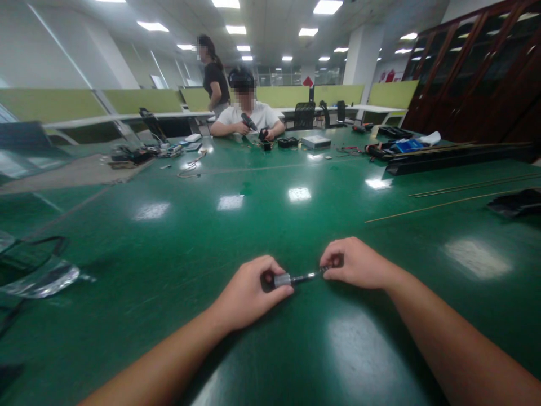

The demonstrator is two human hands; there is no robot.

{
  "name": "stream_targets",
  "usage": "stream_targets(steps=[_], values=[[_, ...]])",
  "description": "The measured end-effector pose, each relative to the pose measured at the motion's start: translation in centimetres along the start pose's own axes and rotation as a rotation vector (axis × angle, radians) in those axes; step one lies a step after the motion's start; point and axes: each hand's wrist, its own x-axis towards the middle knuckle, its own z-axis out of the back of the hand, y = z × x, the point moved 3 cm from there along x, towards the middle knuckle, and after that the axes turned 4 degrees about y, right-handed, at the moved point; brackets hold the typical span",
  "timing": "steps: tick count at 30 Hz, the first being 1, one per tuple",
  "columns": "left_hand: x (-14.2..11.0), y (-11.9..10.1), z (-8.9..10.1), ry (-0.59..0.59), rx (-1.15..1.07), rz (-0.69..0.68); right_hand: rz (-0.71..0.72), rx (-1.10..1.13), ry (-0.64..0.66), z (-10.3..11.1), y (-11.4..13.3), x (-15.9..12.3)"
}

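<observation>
Near the middle of the green table (236, 237), my left hand (247, 293) is closed around a screwdriver-like tool (282, 280). It has a grey cylindrical body, and a thin dark shaft with a bright silver tip points right. Just beyond that tip, my right hand (357, 264) pinches a small dark piece (325, 269) between thumb and fingers. The piece is mostly covered by the fingertips, so its kind is unclear. A narrow gap seems to lie between the tip and the pinched piece, though blur hides whether they touch.
Across the table a seated person (249, 115) holds a drill-like tool (248, 120); another person (215, 79) stands behind. Black rails (426, 163) and thin rods (418, 209) lie at right. Clear plastic wrapping (46, 279) is at left. Cables and parts (135, 155) sit far left.
</observation>
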Motion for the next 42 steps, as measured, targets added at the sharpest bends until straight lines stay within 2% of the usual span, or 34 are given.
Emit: stream_targets(steps=[11, 18, 22, 36, 42], values=[[0.3, -0.4, 0.0, -0.005, -0.012, -0.008, 0.109, -0.055, -0.003, -0.2, 0.9, -0.2], [0.5, -0.7, -0.3, -0.014, 0.009, -0.020, 0.248, -0.060, -0.076, -2.9, 3.2, 0.7], [0.5, -0.8, -0.3, -0.012, 0.008, -0.013, 0.243, -0.050, -0.111, -3.9, 3.7, 1.0], [0.4, -0.8, -0.3, -0.004, 0.043, 0.011, 0.262, -0.011, -0.107, -3.7, 3.3, 0.7], [0.3, -1.1, -0.2, -0.006, 0.058, -0.023, 0.259, -0.022, -0.103, -3.7, 3.4, 0.7]])
